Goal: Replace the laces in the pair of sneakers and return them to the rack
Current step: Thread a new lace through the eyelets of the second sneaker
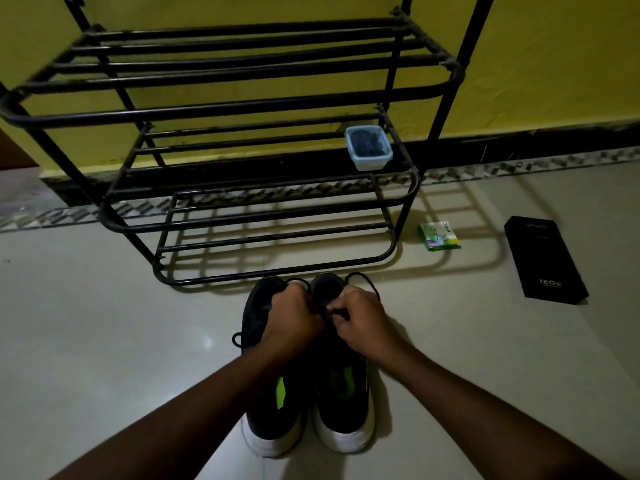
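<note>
Two black sneakers with white heels and green insoles stand side by side on the floor, toes toward the rack: the left sneaker (273, 403) and the right sneaker (343, 393). My left hand (292, 320) and my right hand (360, 322) are both curled over the right sneaker's front, each pinching a black lace (363, 278) that loops out past the toe. A lace end (237, 339) sticks out left of the left sneaker. The black metal shoe rack (242, 216) stands just beyond the toes.
A clear plastic box (369, 147) with dark contents sits on the rack's middle shelf at the right. A small green packet (439, 236) and a black phone box (545, 259) lie on the tiled floor to the right. A yellow wall is behind.
</note>
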`<state>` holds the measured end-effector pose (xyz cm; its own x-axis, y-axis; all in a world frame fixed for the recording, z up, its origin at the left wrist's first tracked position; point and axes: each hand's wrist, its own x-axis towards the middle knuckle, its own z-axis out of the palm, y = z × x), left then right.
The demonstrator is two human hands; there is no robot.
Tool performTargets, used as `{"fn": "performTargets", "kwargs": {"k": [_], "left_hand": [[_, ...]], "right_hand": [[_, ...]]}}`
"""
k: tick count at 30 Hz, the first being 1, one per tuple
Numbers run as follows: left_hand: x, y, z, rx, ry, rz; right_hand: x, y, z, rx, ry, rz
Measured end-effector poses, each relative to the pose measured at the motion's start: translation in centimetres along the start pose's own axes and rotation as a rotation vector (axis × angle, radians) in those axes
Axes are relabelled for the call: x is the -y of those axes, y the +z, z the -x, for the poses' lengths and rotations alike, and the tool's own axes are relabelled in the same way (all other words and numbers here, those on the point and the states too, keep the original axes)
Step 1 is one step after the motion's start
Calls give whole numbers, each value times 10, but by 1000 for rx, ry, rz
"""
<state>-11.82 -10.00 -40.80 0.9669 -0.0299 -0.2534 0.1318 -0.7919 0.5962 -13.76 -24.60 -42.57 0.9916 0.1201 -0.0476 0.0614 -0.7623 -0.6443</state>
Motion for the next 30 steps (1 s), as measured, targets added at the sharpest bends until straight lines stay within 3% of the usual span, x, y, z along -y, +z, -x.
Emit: {"fn": "performTargets", "kwargs": {"k": [11,19,24,30], "left_hand": [[-2,0,5,6,-69,62],[-3,-4,7,-32,-44,46],[-3,-4,7,-25,-32,35],[-4,-7,6,-28,-127,97]], "right_hand": [[10,0,3,4,57,85],[11,0,4,82,-65,197],[16,2,3,52,40,181],[9,7,-3,82,24,86]]}}
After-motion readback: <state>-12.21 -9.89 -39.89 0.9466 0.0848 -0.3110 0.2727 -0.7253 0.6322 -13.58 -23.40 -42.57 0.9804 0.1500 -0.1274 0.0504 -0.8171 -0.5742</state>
